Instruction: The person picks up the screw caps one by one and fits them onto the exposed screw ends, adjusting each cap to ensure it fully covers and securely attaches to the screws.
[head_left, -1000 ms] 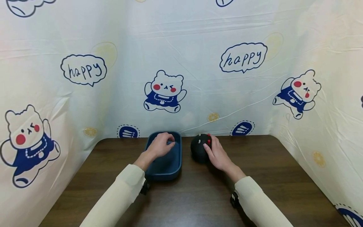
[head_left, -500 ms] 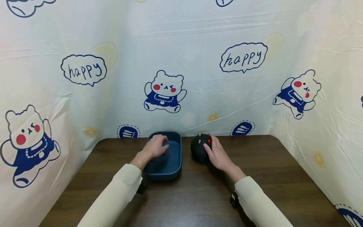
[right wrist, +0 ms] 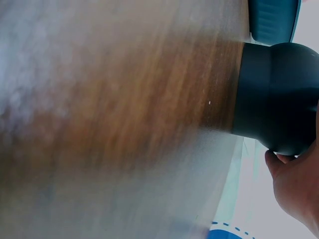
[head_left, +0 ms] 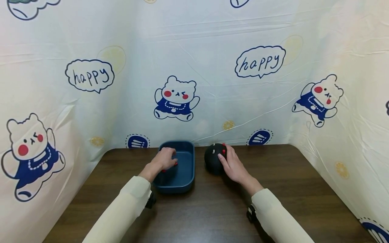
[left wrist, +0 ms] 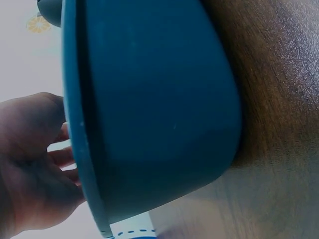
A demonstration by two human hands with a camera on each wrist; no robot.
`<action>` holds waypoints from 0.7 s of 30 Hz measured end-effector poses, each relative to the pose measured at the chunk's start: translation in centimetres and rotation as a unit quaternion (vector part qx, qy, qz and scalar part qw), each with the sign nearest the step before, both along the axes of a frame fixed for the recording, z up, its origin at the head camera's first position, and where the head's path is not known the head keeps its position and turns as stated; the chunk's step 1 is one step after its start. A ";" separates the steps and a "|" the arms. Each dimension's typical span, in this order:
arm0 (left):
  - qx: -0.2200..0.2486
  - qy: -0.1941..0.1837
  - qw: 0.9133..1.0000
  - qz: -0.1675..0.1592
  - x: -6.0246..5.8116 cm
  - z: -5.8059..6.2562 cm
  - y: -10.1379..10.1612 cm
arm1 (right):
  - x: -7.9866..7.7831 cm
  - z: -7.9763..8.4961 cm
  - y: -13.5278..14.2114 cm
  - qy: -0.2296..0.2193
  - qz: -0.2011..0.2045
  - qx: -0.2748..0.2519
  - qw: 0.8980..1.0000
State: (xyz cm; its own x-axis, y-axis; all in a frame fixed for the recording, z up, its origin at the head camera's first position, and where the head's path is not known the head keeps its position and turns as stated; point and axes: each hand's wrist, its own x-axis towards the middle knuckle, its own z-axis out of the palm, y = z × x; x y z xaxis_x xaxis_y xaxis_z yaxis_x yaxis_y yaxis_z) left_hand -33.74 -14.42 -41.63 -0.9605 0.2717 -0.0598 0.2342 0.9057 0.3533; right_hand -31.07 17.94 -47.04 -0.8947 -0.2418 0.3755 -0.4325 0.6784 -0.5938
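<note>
My left hand [head_left: 164, 159] reaches down into a dark blue plastic basin [head_left: 190, 187], its fingers bent toward the bottom. Just under the fingertips, in the head view, lies a small red piece [head_left: 176, 164]; another red piece [head_left: 163, 170] shows below the palm. From the left wrist, the basin's side wall [left wrist: 159, 109] hides the fingertips, and I cannot tell whether they pinch anything. My right hand [head_left: 235, 167] grips the right side of a black ball-shaped object [head_left: 212, 162] with small red and silvery pegs on top. The right wrist view shows its wide round base [right wrist: 254, 94] on the table.
Both objects stand near the back edge of a brown wooden table [head_left: 194, 219], with a narrow gap between them. Behind and at both sides hangs a pale printed curtain [head_left: 212, 44]. A dark strapped device [head_left: 251, 214] sits at the right wrist.
My left hand has moved left and lower within the basin, uncovering the red pieces, and its fingers have come down beside one. The right hand and the black object have stayed still.
</note>
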 end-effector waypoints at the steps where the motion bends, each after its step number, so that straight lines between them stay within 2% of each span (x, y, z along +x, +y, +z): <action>1: 0.000 -0.002 1.000 0.001 0.0 -0.1 0.0 | 0.0 0.0 0.0 0.002 0.000 0.000 1.000; 9: -0.011 -0.029 1.000 -0.005 -0.2 -0.6 0.1 | -0.2 -0.1 0.1 -0.002 0.005 0.000 1.000; 17: -0.034 -0.068 0.997 -0.005 -0.9 -1.6 0.7 | -0.2 -0.3 0.0 -0.017 0.000 0.003 1.000; 21: -0.042 -0.063 0.997 -0.010 -1.4 -2.1 0.8 | -0.2 -0.2 0.1 -0.011 -0.001 -0.001 1.000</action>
